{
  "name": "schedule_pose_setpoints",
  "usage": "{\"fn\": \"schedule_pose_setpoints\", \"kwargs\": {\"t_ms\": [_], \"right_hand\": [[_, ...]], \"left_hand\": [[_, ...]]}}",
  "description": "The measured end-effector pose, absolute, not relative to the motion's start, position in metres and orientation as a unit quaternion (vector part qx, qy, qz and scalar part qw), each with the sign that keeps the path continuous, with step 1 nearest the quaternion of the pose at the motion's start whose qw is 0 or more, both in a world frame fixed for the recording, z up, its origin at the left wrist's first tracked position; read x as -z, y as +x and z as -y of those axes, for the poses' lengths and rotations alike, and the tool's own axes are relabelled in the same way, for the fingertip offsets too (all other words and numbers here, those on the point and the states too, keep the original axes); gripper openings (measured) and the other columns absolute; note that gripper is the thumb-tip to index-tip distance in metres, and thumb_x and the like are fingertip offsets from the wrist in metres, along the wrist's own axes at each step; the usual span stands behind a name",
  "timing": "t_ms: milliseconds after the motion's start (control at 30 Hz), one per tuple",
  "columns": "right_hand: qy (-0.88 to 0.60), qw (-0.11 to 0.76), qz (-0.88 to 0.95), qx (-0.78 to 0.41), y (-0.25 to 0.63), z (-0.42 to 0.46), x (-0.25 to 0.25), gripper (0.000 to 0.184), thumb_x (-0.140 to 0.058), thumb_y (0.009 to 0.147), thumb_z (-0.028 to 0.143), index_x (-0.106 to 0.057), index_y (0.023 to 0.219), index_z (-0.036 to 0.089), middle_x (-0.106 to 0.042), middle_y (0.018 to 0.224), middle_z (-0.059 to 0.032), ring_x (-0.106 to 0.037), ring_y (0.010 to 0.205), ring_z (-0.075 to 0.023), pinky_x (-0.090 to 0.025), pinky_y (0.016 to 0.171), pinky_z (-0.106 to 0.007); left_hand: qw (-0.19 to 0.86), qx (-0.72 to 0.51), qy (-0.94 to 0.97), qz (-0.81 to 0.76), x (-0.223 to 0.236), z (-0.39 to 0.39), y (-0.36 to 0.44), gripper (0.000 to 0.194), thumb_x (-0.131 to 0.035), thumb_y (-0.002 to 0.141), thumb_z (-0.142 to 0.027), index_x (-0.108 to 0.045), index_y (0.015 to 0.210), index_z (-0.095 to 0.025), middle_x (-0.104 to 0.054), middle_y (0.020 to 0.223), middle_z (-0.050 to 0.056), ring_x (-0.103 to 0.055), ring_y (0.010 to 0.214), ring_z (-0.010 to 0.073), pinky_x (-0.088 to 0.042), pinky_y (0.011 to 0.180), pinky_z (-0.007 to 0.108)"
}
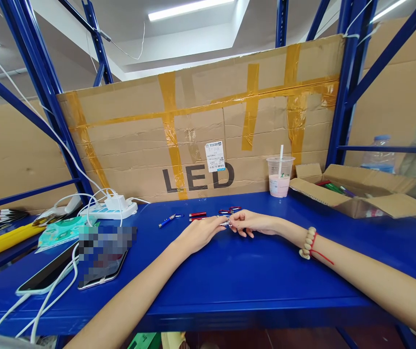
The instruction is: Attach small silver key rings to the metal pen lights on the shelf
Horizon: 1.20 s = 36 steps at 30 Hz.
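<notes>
Both my hands meet at the middle of the blue shelf top [251,271]. My left hand [200,232] and my right hand [251,223] pinch a small silvery part [228,223] between their fingertips; it is too small to name. Just behind the hands lie two red pen-like lights [197,215] and red clips [230,210]. A blue pen-like light [167,220] lies to the left. My right wrist wears a bead bracelet [307,243] with a red cord.
A pink drink cup [279,177] with a straw and an open cardboard box [356,194] stand at the back right. Two phones [66,271], white cables, a power strip [115,206] and a tissue pack [66,230] lie at the left. Taped cardboard marked LED [198,177] forms the back wall.
</notes>
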State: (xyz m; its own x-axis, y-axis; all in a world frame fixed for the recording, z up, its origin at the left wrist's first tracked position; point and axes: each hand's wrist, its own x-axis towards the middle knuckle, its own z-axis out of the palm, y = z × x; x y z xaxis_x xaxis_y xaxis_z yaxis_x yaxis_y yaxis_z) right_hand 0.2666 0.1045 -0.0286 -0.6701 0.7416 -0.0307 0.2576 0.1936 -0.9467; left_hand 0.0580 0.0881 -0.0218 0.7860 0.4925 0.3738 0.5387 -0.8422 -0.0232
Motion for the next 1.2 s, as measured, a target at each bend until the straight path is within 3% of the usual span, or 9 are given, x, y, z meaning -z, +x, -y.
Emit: {"fn": "schedule_pose_setpoints", "kwargs": {"t_ms": [500,1200], "right_hand": [[-0.334,0.216,0.75,-0.529,0.2676,-0.1071,0.03,0.035,-0.058,0.073,0.045,-0.048,0.072,0.011,-0.049,0.072,-0.0004,-0.046,0.051,-0.0022,-0.033,0.035,-0.009],[-0.341,0.212,0.752,-0.523,0.2664,-0.1062,0.0292,0.037,-0.057,0.072,0.047,-0.049,0.073,0.011,-0.049,0.07,-0.0002,-0.046,0.05,-0.0024,-0.034,0.036,-0.01]], "left_hand": [[0.053,0.171,-0.944,0.278,0.0203,-0.0887,0.0577,0.025,-0.037,0.089,-0.028,-0.044,0.113,-0.022,-0.057,0.106,0.001,-0.055,0.093,0.0148,-0.042,0.077,0.024],[0.105,0.176,-0.943,0.262,0.0213,-0.0856,0.0586,0.023,-0.029,0.091,-0.028,-0.044,0.107,-0.02,-0.058,0.1,0.001,-0.056,0.089,0.0152,-0.042,0.074,0.025]]}}
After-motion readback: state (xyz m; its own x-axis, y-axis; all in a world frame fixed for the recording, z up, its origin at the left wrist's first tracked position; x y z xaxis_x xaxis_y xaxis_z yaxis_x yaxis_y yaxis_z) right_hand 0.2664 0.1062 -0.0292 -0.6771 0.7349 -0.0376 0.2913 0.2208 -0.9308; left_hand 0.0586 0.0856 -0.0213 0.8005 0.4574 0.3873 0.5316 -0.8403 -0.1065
